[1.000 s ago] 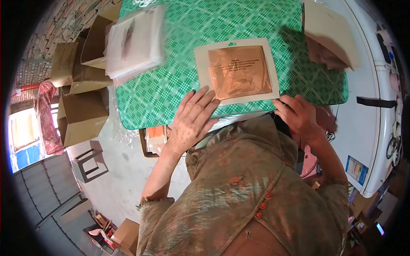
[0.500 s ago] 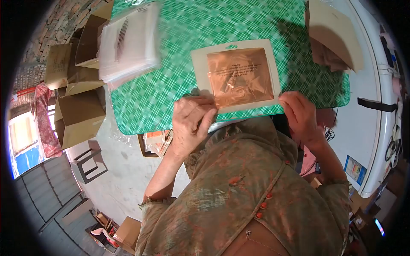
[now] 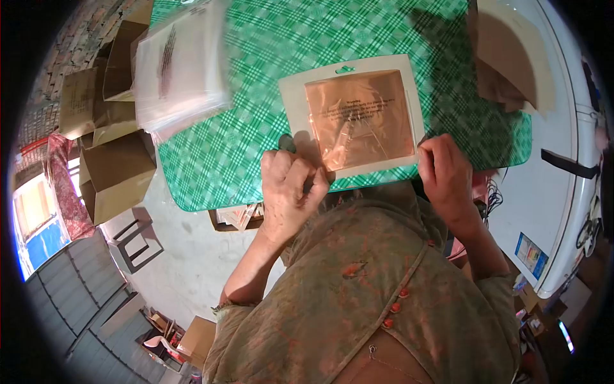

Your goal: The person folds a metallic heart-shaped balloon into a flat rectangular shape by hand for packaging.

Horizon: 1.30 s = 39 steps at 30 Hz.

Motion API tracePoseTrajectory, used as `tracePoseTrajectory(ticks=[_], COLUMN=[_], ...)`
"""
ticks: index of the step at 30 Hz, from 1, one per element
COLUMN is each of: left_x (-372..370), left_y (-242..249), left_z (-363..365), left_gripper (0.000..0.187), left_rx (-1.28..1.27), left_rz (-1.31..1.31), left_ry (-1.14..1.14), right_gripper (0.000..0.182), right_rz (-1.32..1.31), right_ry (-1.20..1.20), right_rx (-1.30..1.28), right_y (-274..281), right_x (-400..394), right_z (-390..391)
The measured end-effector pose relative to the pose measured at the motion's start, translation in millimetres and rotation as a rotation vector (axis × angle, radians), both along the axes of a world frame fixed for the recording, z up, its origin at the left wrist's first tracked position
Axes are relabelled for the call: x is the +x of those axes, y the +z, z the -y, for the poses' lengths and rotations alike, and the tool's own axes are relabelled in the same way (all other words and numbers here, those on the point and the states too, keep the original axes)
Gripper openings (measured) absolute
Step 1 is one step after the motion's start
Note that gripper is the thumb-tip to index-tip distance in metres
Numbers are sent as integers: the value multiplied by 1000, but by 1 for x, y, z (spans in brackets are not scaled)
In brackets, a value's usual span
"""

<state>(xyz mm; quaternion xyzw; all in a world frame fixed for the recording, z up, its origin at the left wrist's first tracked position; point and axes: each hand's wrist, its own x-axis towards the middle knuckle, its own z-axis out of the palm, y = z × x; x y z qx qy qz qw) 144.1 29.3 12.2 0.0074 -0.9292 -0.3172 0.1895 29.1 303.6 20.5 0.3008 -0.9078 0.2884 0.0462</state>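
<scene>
A cream hanging card [image 3: 355,62] lies on the green checked tablecloth, with a hang hole at its top. A copper-coloured packet under clear film [image 3: 361,137] covers its middle, printed with small dark text headed "Warning". The curled fingers of my left hand [image 3: 289,189] close at the card's lower left corner. Just above those knuckles shows a small dark rounded thing [image 3: 286,143]. At the lower right edge, my right hand [image 3: 446,173] pinches the card between thumb and bent fingers.
A stack of clear plastic bags [image 3: 182,70] sits at the table's left. Cardboard boxes [image 3: 118,169] stand beyond that edge. Cream card pieces [image 3: 511,57] lie at the right, near a white appliance [image 3: 553,192]. A small box of packets [image 3: 240,217] is below the table.
The view has shifted slightly. Both hands stay at the card's lower corners, and the card has barely moved against the cloth. The dark rounded thing by my left hand shows more clearly.
</scene>
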Motion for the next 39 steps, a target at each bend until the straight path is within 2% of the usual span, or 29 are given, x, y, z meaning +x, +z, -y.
tracePoseTrajectory(ticks=[7,12,17,24,28,30,31,34,35,36,39], left_x=[-2,0,-2,41,93,120,124,118,118,119,118], left_y=[-3,-12,-11,4,-15,-20,-19,-21,-23,-25,-27], left_z=[-2,-1,-8,-13,-9,-18,-19,-17,-14,-12,-7], left_gripper=[26,41,59,56,41,33,28,29,31,29,26], left_rx=[-58,-99,-81,-139,-47,360,542,1129,1282,1356,1550], left_rz=[-8,-44,-85,-3,15,117,106,174,234,208,63], left_ry=[-1,24,110,210,398,589,595,598,617,644,724], right_gripper=[21,20,26,25,22,23,25,22,26,30,34], right_rz=[-19,-49,-128,-267,-296,-291,-257,-133,-41,52,102], right_ry=[-35,-131,-125,-26,91,165,256,426,517,607,781], right_rx=[98,234,332,297,307,250,209,202,167,136,-241], right_y=[-3,-6,-6,-17,-9,-8,-7,7,10,14,62], right_x=[-5,-7,-10,-16,-19,-18,-18,-5,-2,1,-2], right_z=[3,9,12,16,37,54,60,86,91,96,113])
